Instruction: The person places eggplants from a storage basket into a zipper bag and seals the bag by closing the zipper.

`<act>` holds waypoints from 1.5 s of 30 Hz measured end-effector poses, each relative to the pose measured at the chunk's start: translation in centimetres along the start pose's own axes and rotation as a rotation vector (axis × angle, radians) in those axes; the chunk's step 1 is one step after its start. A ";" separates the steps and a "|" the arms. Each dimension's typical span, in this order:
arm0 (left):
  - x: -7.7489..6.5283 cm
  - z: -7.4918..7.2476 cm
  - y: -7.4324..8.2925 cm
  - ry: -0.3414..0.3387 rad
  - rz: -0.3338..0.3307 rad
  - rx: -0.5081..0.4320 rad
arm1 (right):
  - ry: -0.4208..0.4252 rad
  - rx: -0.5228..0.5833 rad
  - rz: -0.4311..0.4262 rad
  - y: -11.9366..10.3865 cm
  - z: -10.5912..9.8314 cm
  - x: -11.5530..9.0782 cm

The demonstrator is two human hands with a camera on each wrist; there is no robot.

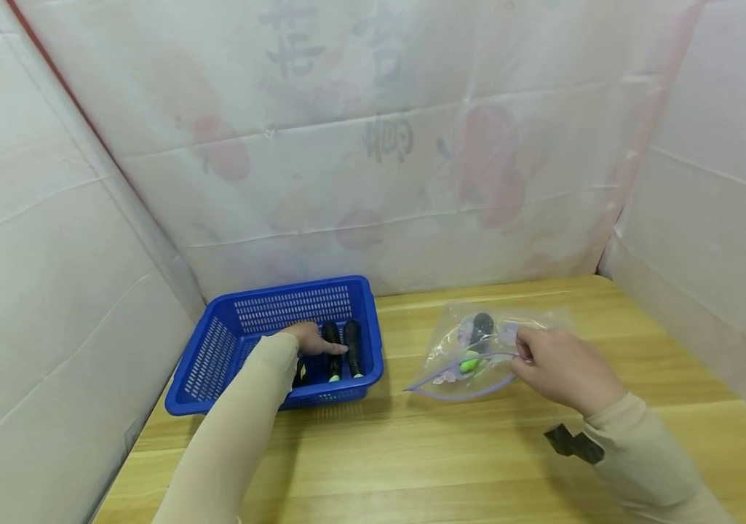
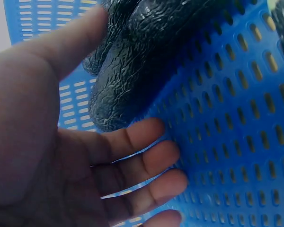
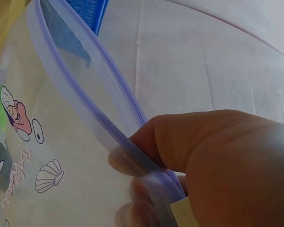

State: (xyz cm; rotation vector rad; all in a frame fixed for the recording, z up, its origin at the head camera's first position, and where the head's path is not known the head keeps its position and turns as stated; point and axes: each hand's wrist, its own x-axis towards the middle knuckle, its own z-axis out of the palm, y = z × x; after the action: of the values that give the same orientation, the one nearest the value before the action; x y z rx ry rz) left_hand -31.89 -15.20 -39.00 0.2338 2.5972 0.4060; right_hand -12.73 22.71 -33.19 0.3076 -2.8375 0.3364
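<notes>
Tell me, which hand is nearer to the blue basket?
The left hand: it is inside the blue basket. The right hand is outside, off to the right, pinching the edge of a clear bag.

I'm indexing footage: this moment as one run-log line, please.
left hand: in blue basket, near dark vegetables; right hand: pinches clear bag by rim; bag mouth: open; inside bag: green-ended dark vegetable

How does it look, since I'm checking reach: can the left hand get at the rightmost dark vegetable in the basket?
Probably yes: the left hand is inside the basket, apparently gripping nothing, stretched over the neighbouring vegetable, and I see nothing lying on the rightmost vegetable.
</notes>
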 end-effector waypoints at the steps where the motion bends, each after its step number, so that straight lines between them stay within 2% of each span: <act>1: -0.1 0.0 0.0 -0.027 -0.008 -0.003 | -0.001 -0.001 0.002 0.0 0.0 0.0; 6: -0.5 0.1 -0.2 -0.128 -0.022 0.013 | -0.009 0.004 0.004 -0.1 0.1 -0.1; 9: -0.7 0.1 -0.2 -0.152 -0.023 0.020 | -0.002 0.001 0.002 -0.1 0.1 0.0; 17: -0.5 0.1 -0.4 -0.141 -0.023 0.058 | 0.003 0.001 -0.006 -0.2 0.0 -0.1; 24: -1.0 0.1 -0.2 -0.142 -0.022 0.086 | 0.007 0.001 0.003 -0.4 -0.1 -0.1; 31: -0.8 0.1 -0.4 -0.145 -0.029 0.118 | -0.001 -0.004 0.004 -0.4 0.2 -0.1; 45: -0.7 0.0 -0.6 -0.114 -0.003 0.048 | -0.003 -0.005 -0.008 -0.6 0.4 0.0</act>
State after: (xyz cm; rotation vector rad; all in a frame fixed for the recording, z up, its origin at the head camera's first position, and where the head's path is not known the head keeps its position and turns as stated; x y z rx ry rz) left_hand -31.29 -15.97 -38.91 0.2621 2.4967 0.3206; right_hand -12.63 22.02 -33.42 0.3181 -2.8391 0.3271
